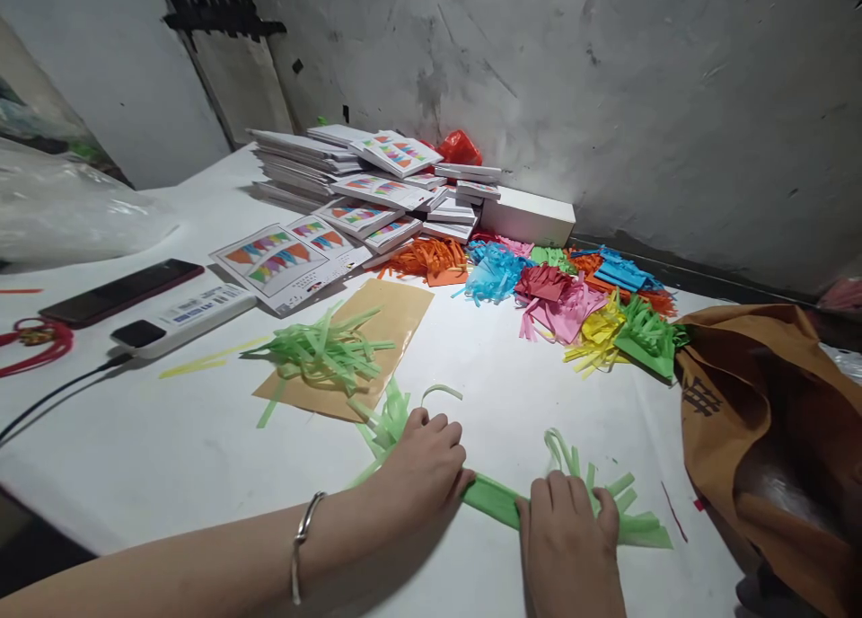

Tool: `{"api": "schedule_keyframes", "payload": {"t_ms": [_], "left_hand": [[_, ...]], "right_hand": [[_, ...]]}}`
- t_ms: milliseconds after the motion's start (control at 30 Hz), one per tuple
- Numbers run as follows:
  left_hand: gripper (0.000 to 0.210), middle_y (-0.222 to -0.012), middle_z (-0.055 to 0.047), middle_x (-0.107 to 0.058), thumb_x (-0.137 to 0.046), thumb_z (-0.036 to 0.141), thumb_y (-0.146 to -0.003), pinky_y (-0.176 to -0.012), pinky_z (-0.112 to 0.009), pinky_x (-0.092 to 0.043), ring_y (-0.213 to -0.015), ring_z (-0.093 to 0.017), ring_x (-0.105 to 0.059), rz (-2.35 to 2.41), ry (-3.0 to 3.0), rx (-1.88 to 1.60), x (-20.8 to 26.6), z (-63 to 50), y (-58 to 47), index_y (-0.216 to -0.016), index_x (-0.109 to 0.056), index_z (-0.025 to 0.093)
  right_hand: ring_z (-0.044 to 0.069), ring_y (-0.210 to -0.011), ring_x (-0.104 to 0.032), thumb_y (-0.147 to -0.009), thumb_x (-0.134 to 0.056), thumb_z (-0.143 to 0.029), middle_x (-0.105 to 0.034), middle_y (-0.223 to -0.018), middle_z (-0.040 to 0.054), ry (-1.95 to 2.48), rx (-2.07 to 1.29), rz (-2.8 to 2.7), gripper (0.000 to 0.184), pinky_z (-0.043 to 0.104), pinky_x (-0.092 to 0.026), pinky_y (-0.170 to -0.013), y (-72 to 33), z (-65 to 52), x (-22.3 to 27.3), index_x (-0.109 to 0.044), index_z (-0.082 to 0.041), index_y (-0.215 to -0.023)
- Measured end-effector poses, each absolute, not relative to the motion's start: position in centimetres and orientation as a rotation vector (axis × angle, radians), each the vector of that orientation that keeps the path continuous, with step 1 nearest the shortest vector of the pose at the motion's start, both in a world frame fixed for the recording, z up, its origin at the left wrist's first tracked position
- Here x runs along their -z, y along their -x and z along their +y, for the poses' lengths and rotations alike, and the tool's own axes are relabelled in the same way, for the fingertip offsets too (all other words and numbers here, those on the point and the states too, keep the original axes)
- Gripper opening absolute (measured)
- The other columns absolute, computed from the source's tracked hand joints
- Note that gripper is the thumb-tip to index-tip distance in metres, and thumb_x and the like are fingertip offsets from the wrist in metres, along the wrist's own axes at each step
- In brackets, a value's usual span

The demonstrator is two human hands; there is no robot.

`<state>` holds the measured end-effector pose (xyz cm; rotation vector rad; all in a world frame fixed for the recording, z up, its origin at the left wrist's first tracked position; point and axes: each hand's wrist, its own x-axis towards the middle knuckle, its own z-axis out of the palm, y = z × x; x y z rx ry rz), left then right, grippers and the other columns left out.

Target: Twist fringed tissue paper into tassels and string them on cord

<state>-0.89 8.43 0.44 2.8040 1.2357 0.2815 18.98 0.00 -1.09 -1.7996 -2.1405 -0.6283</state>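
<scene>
White tabletop (471, 389): near us lies a folded green paper strip (495, 501), fringe showing past both hands. Our left hand (429, 463) and right hand (571, 533): each grip pinches the strip. Beyond, loose green strands (329, 353) lie on brown paper (410, 314); farther back, coloured fringe bundles (498, 275).

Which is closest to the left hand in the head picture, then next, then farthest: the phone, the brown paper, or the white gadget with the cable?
1. Brown paper: just beyond the left hand, under loose green strips.
2. White gadget: farther off, to the left.
3. Phone: just past the gadget.
</scene>
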Motion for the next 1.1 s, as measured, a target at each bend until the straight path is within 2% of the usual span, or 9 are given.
{"api": "schedule_keyframes", "payload": {"t_ms": [100,200,300,433,533,633,733,833,1100], "left_hand": [[0.027,-0.077,-0.005,-0.06,-0.062,0.027,-0.093,-0.078,-0.044,-0.032,-0.081,-0.025,-0.055,1.225,-2.802,-0.33,-0.4,8.3,0.9,-0.067,-0.061,0.018],[0.018,-0.082,-0.005,-0.061,-0.062,0.023,-0.091,-0.082,-0.045,-0.033,-0.081,-0.024,-0.053,1.24,-2.809,-0.369,-0.6,8.3,1.1,-0.074,-0.058,0.018],[0.011,-0.097,-0.005,-0.064,-0.067,0.026,-0.086,-0.094,-0.049,-0.03,-0.089,-0.025,-0.054,1.031,-2.906,-0.504,-0.9,8.3,1.4,-0.088,-0.059,0.019],[0.008,-0.092,-0.001,-0.065,-0.064,0.017,-0.087,-0.104,-0.05,-0.022,-0.089,-0.022,-0.053,0.648,-3.069,-0.589,-0.7,8.5,1.7,-0.085,-0.058,0.021],[0.012,-0.083,0.001,-0.065,-0.062,0.012,-0.087,-0.099,-0.045,-0.026,-0.084,-0.019,-0.052,0.57,-3.031,-0.553,-0.3,8.6,1.8,-0.08,-0.058,0.021],[0.012,-0.079,0.002,-0.065,-0.065,0.014,-0.087,-0.091,-0.04,-0.028,-0.082,-0.019,-0.053,0.624,-2.876,-0.591,0.1,8.7,2.2,-0.078,-0.061,0.021],[0.012,-0.08,0.003,-0.067,-0.07,0.02,-0.086,-0.085,-0.039,-0.029,-0.083,-0.019,-0.054,0.686,-2.744,-0.594,0.0,8.4,2.8,-0.076,-0.065,0.022],[0.012,-0.083,0.001,-0.069,-0.068,0.021,-0.088,-0.083,-0.039,-0.029,-0.082,-0.019,-0.055,0.724,-2.713,-0.567,-0.5,7.9,3.1,-0.076,-0.066,0.021],[0.013,-0.087,-0.001,-0.065,-0.067,0.02,-0.083,-0.081,-0.037,-0.031,-0.083,-0.019,-0.055,1.07,-2.6,-0.458,-0.4,7.8,1.6,-0.072,-0.061,0.018]], "right_hand": [[0.028,-0.097,-0.058,-0.091,-0.047,-0.006,-0.066,-0.098,0.0105,1.485,0.565,-2.139,0.02,0.053,-0.032,-0.097,-18.7,0.2,1.3,-0.061,-0.017,-0.098],[0.022,-0.076,-0.053,-0.092,-0.04,-0.004,-0.06,-0.077,0.0054,1.217,0.447,-2.215,0.025,0.04,-0.036,-0.08,-18.3,0.5,1.7,-0.059,-0.018,-0.083],[0.019,-0.067,-0.045,-0.093,-0.038,-0.001,-0.053,-0.07,0.0031,1.194,0.34,-2.198,0.03,0.034,-0.031,-0.068,-18.1,0.7,1.9,-0.054,-0.019,-0.075],[0.019,-0.075,-0.048,-0.097,-0.045,-0.011,-0.056,-0.081,0.0028,1.205,0.075,-2.104,0.016,0.035,-0.033,-0.078,-18.3,0.4,2.0,-0.057,-0.019,-0.088],[0.019,-0.076,-0.049,-0.101,-0.037,-0.014,-0.056,-0.08,0.0019,1.222,0.115,-2.175,0.024,0.037,-0.03,-0.083,-18.5,0.2,2.1,-0.056,-0.02,-0.088],[0.018,-0.075,-0.048,-0.101,-0.034,-0.011,-0.054,-0.077,0.0005,1.25,0.109,-2.205,0.029,0.037,-0.029,-0.085,-19.2,0.1,2.2,-0.054,-0.021,-0.083],[0.019,-0.084,-0.051,-0.1,-0.044,-0.016,-0.056,-0.087,0.0009,1.357,-0.056,-2.126,0.018,0.04,-0.028,-0.091,-20.1,-0.3,2.2,-0.055,-0.022,-0.087],[0.021,-0.09,-0.052,-0.099,-0.045,-0.016,-0.056,-0.092,0.001,1.465,-0.096,-2.062,0.018,0.044,-0.027,-0.096,-20.5,-0.7,2.1,-0.056,-0.024,-0.087],[0.026,-0.093,-0.054,-0.096,-0.046,-0.016,-0.059,-0.092,0.0037,1.662,0.126,-2.059,0.016,0.053,-0.028,-0.098,-19.5,-0.2,1.8,-0.053,-0.024,-0.083]]}}
